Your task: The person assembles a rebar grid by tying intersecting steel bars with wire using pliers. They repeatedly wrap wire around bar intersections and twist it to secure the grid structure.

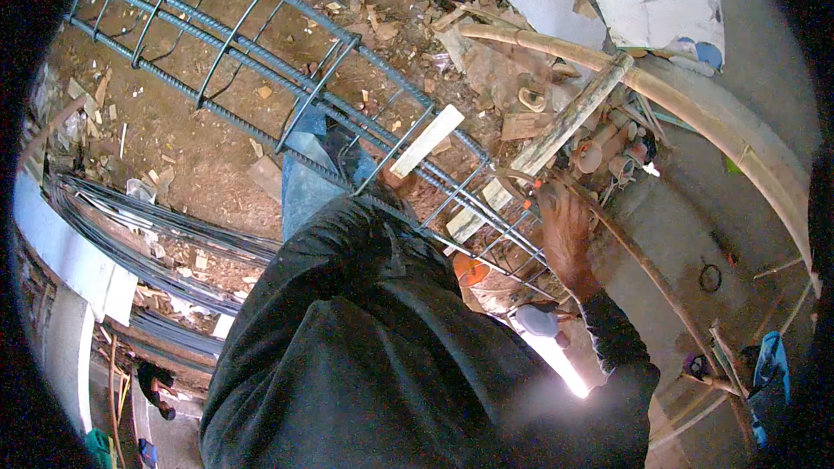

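The right hand (566,239) rests on the rebar cage (287,78), its grip unclear; the left hand is hidden.

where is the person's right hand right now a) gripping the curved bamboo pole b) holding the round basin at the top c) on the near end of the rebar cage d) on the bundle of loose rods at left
c: the right hand rests on the bars at the near end of the rebar cage, beside the wooden plank, well apart from the bamboo pole.
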A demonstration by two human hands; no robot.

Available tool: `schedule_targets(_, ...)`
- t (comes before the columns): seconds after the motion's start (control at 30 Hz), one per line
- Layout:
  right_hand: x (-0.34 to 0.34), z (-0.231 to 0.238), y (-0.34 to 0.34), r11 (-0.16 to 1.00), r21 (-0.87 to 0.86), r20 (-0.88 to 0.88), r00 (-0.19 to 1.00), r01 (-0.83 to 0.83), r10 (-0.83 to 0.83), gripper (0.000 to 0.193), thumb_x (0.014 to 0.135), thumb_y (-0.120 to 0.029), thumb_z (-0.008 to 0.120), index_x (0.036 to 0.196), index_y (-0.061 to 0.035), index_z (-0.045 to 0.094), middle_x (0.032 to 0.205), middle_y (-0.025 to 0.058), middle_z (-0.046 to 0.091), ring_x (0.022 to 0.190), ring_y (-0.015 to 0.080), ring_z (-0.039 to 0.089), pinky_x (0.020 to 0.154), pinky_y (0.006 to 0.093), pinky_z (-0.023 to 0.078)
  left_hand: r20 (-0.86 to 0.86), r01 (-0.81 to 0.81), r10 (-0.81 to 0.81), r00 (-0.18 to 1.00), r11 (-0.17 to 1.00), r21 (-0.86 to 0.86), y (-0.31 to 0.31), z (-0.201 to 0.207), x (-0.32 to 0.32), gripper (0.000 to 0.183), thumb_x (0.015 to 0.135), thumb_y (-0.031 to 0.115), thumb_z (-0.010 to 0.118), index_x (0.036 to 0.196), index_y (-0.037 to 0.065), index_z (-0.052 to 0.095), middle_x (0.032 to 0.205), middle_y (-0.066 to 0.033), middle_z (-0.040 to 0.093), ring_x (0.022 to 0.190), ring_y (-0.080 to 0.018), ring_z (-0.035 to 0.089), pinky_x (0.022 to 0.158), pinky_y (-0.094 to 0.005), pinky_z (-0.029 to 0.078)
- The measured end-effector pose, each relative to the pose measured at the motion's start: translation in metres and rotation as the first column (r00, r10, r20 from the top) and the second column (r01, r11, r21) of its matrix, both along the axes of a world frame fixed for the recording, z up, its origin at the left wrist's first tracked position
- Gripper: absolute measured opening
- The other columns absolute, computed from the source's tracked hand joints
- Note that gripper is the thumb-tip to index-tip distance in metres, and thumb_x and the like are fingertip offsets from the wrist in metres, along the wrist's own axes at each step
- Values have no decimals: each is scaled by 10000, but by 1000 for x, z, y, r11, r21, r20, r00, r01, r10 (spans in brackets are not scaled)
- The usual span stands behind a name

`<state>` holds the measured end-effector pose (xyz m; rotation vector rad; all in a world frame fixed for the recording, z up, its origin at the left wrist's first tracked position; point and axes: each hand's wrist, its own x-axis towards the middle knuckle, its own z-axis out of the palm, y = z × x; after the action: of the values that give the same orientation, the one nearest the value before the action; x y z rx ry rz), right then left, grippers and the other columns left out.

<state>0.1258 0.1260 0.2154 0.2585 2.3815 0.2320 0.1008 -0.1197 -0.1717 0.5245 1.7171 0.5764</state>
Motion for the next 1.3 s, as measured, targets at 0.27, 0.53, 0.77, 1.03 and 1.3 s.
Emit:
schedule_targets(0.27, 2, -3, -14, 988, 141, -34, 997, -69, 75, 542, 870, -68, 593, 1409, -51, 542, 1444, 202, 484, 1383, 374, 404, 1160, 533, 265, -10, 16, -16, 1000, 1000, -23, 9, 0, 8, 327, 901, 391, 630, 1046, 117, 736, 982, -137, 728, 911, -336, 694, 795, -472, 541)
schedule_targets(0.53, 17, -6, -17, 993, 74, -64, 994, 96, -91, 521, 870, -98, 605, 1386, -47, 563, 1389, 199, 509, 1296, 375, 462, 1144, 544, 297, 11, 87, -87, 996, 996, -27, -21, -1, 1, 324, 897, 374, 637, 1077, 128, 746, 1010, -126, 735, 932, -317, 700, 818, -456, 549)
schedule_targets(0.77, 23, -11, -8, 990, 52, -70, 990, 129, -125, 375, 898, -142, 586, 1246, -15, 645, 1427, 225, 498, 1350, 434, 440, 1147, 584, 312, 135, 262, -259, 956, 965, -4, -92, -1, -11, 325, 894, 360, 644, 1104, 137, 754, 1034, -117, 741, 951, -301, 704, 837, -442, 556)
schedule_targets(1.03, 57, -19, 1, 895, -239, 24, 924, 376, -382, 224, 788, -100, 644, 964, 23, 707, 1117, 296, 627, 1080, 465, 587, 969, 573, 462, 214, 186, -359, 908, 805, 563, -116, 121, -69, 358, 923, 257, 663, 1231, 75, 672, 1127, -196, 693, 1009, -358, 682, 848, -484, 535)
schedule_targets(1.3, 84, -55, -24, 873, -291, -51, 905, 392, -423, 209, 772, -90, 645, 923, 50, 678, 1011, 300, 621, 902, 479, 644, 749, 585, 530, -721, 137, 155, 675, 934, 329, 21, 233, -151, 441, 873, 239, 737, 1185, 18, 518, 1018, -202, 576, 987, -411, 600, 826, -524, 495)
